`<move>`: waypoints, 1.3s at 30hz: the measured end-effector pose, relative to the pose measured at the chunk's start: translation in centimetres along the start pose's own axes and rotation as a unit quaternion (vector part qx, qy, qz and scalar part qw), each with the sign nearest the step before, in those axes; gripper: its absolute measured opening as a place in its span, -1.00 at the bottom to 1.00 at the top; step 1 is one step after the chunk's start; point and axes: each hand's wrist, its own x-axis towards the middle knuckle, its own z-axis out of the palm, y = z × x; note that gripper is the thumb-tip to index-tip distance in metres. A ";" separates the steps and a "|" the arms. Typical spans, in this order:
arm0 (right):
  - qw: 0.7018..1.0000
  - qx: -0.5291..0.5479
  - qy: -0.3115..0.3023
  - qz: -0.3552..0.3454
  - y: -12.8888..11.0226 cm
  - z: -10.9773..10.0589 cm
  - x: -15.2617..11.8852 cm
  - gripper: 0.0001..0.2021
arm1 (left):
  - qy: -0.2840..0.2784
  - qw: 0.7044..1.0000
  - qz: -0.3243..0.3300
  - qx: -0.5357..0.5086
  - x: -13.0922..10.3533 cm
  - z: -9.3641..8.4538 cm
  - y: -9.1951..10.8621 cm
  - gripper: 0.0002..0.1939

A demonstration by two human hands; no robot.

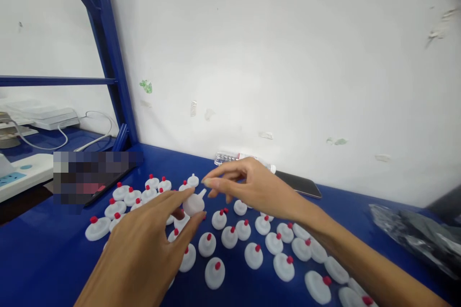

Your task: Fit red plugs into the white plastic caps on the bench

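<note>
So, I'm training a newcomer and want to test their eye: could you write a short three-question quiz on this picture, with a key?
1. Which hand grips a round white piece?
2. True or false: that piece's spout is red.
3. The tabletop is: a) green, b) blue, c) yellow.

Key: 1. The left hand. 2. False; it is white. 3. b.

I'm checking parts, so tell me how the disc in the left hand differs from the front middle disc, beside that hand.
The held disc shows a bare white spout; the front disc has a red tip. The held disc is raised in the left hand; the front disc rests on the blue table. Both are white and round.
</note>
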 end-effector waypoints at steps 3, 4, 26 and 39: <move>0.977 -0.203 0.059 0.021 2.5 0.3 0.3 -0.83 | 0.001 1.000 0.000 0.025 0.0 0.0 -0.1 -0.59; 0.964 -0.260 0.046 0.025 3.4 0.6 0.6 -0.86 | 0.002 1.000 0.001 0.031 0.1 0.0 -0.3 -0.59; 0.990 -0.056 0.128 0.034 1.4 0.1 -0.4 -0.82 | -0.021 0.999 -0.020 0.022 -0.5 1.4 -1.1 -0.60; 0.979 0.174 0.110 -0.008 -0.3 3.1 -0.9 -0.93 | 0.017 1.000 0.014 -0.014 -0.1 0.2 0.3 -0.68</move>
